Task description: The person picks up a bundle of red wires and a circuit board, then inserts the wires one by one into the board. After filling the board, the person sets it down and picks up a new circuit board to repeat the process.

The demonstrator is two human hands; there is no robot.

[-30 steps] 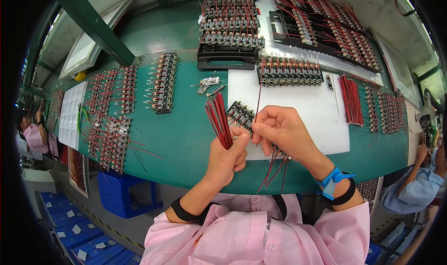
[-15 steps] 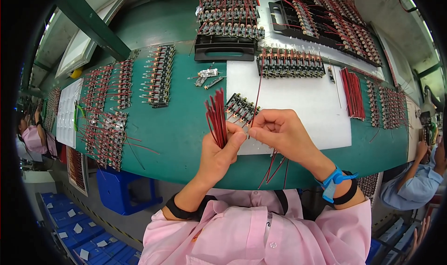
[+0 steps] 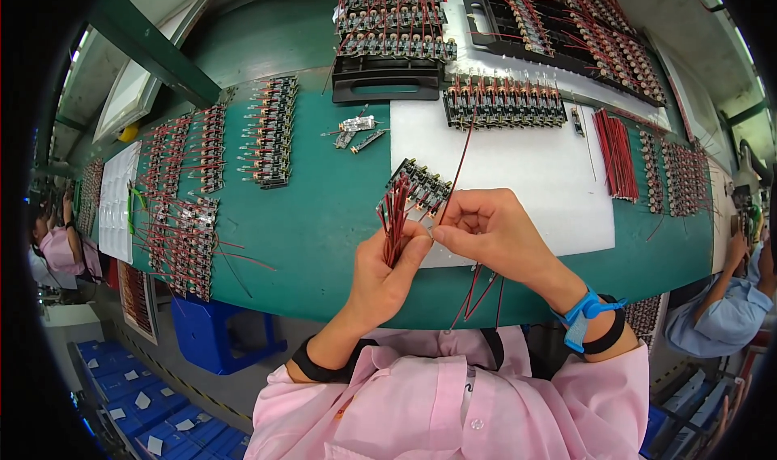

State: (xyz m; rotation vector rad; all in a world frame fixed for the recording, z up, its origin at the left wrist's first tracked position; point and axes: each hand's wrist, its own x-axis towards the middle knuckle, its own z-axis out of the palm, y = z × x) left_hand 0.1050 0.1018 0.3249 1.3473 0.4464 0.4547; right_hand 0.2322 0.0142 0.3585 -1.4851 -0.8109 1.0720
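A bundle of dark red wires [image 3: 393, 214] stands up out of my left hand [image 3: 377, 288], whose fingers are wrapped round it. My right hand [image 3: 495, 235] is closed in a pinch on a single red wire [image 3: 464, 162], which slants up and to the right. The fingertips of both hands nearly meet. Just beyond them lies a short row of small circuit boards [image 3: 422, 183], partly hidden by the wire bundle. Below my right hand, several wire ends [image 3: 479, 292] hang past the table's near edge.
A white foam sheet [image 3: 534, 193] covers part of the green table [image 3: 324, 250]. On it stand a row of wired boards [image 3: 503, 105] and a red wire pile [image 3: 616, 154]. Black trays [image 3: 387, 88] stand behind. More boards [image 3: 271, 132] are at left, a blue stool [image 3: 214, 334] below. Other people sit either side.
The wire bundle in my left hand has tipped away and to the right, now overlapping the board row. The single wire in my right hand leans further right.
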